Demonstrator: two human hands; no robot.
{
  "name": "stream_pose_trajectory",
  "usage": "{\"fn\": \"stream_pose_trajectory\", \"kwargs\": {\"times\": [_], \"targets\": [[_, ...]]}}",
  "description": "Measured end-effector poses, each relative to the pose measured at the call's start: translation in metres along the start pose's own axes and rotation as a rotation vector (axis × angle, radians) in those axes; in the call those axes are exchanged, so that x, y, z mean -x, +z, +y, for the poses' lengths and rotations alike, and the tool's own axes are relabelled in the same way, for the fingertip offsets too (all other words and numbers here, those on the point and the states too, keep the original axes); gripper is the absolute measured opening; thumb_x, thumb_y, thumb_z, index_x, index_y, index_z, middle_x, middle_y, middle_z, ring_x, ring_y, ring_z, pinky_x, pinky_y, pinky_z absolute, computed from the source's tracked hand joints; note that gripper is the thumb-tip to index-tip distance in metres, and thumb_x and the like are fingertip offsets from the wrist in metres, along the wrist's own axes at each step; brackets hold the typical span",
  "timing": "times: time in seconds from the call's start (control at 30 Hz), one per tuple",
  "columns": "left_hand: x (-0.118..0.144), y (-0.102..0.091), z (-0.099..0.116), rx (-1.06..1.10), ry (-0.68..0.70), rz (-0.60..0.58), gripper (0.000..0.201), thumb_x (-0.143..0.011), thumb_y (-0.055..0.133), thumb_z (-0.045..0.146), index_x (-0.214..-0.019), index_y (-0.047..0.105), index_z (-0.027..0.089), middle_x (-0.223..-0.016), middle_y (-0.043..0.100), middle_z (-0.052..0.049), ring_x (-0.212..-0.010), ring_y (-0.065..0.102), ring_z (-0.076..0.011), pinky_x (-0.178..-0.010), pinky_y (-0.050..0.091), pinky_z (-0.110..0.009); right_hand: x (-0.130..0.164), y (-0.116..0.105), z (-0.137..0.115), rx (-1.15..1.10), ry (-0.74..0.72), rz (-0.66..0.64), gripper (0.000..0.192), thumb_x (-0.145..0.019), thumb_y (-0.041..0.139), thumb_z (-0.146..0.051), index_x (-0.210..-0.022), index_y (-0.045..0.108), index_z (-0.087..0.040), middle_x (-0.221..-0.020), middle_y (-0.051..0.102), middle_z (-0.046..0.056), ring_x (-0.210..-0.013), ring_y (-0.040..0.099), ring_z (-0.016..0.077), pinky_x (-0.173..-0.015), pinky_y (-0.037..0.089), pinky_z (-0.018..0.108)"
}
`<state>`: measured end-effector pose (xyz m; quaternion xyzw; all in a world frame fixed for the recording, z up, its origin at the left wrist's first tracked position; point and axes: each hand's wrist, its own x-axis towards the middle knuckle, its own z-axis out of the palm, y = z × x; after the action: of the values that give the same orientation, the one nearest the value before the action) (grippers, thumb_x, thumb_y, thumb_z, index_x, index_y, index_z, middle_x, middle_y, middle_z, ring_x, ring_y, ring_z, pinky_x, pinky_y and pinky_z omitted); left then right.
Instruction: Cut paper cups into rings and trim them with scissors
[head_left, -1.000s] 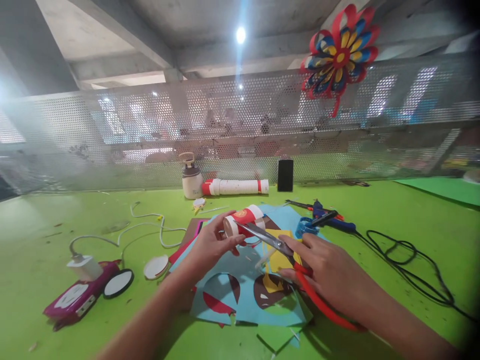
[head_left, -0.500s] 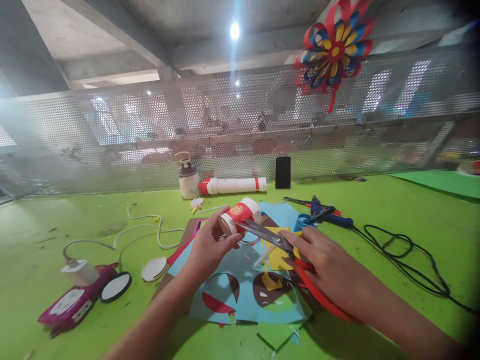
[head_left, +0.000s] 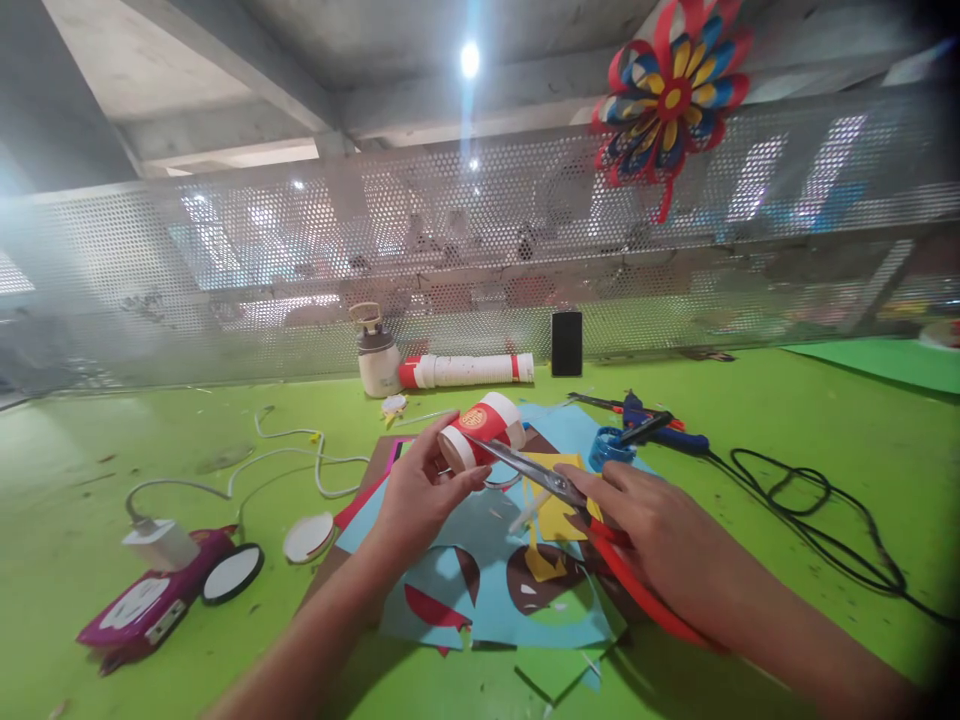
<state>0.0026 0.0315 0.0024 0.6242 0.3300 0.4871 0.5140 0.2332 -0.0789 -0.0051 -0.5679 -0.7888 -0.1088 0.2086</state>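
left grip (head_left: 420, 490) around a red-and-white paper cup (head_left: 480, 432), right grip (head_left: 660, 540) around red-handled steel scissors (head_left: 570, 510)

Single head view, looking forward-down across green table (head_left: 112, 440), close to workspace.

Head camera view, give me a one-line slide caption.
Left hand holds a red-and-white paper cup while right hand applies red-handled scissors to it, over cut coloured paper.

Left hand (head_left: 420, 492) fingers curled in a grip, right hand (head_left: 651, 535) closed, forearms converging mid-frame.
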Motion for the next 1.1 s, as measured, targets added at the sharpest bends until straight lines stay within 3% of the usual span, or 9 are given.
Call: {"fn": "stream_pose_trajectory", "kwargs": {"times": [0.3, 0.5, 0.73, 1.1], "targets": [[0.005, 0.001, 0.004, 0.106, 0.012, 0.010, 0.069, -0.079, 0.078, 0.041, -0.139, 0.057, 0.014, -0.108, 0.075, -0.012, -0.093, 0.070, -0.0251, -0.079, 0.062, -0.039, -0.001, -0.004, -0.002, -0.042, 0.013, -0.013, 0.052, -0.084, 0.040, -0.005, -0.131, 0.060, -0.014, -0.090, 0.064, 0.015, -0.079, 0.068, 0.0307, -0.066, 0.058, 0.047], [0.005, 0.001, 0.000, 0.168, 0.006, 0.023, 0.067, -0.077, 0.080, 0.038, -0.137, 0.060, 0.016, -0.111, 0.076, -0.011, -0.094, 0.071, -0.0247, -0.081, 0.062, -0.038, 0.001, -0.004, -0.001, -0.089, 0.055, -0.048, 0.056, -0.083, 0.043, -0.006, -0.135, 0.060, -0.017, -0.095, 0.068, 0.016, -0.078, 0.069, 0.0305, -0.070, 0.058, 0.047], [0.004, -0.001, -0.002, 0.140, 0.034, 0.023, 0.065, -0.078, 0.079, 0.037, -0.136, 0.061, 0.015, -0.108, 0.076, -0.012, -0.092, 0.071, -0.0244, -0.079, 0.061, -0.038, 0.000, 0.000, -0.002, -0.223, 0.125, -0.101, 0.039, -0.097, 0.044, -0.018, -0.134, 0.059, -0.024, -0.100, 0.069, 0.014, -0.089, 0.069, 0.0342, -0.077, 0.056, 0.054], [0.002, -0.003, 0.001, 0.236, -0.005, 0.028, 0.073, -0.074, 0.082, 0.032, -0.140, 0.058, 0.014, -0.115, 0.075, -0.015, -0.098, 0.070, -0.0284, -0.084, 0.058, -0.040, -0.009, -0.015, -0.014, -0.546, 0.115, -0.163, 0.021, -0.100, 0.054, -0.036, -0.111, 0.068, -0.026, -0.105, 0.074, 0.005, -0.104, 0.068, 0.0250, -0.091, 0.053, 0.037]]}}
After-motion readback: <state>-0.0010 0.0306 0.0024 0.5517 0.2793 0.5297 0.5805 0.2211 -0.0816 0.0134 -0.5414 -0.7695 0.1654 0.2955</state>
